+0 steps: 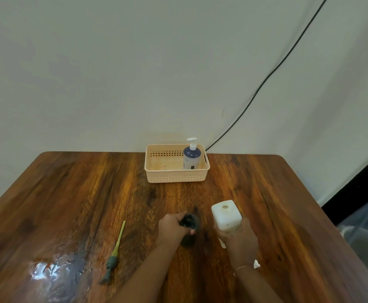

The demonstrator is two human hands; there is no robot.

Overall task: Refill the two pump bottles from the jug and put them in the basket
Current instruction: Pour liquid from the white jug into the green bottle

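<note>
A dark pump bottle [190, 224] stands open-topped near the table's front middle, and my left hand [173, 226] grips it around the neck. Just to its right my right hand [236, 236] holds a white square jug [225, 214], uncapped, its round mouth facing up. The removed pump head [115, 251], dark with a yellow-green tube, lies on the table to the left. A blue pump bottle [191, 156] with a white pump stands upright in the right end of the peach basket [176, 177] at the table's far edge.
A wet, shiny patch [56, 267] spreads over the wooden table [69, 193] at front left. A black cable [266, 77] runs down the wall behind the basket. A small white piece [256, 263] lies by my right wrist. Pale objects sit beyond the table's right edge.
</note>
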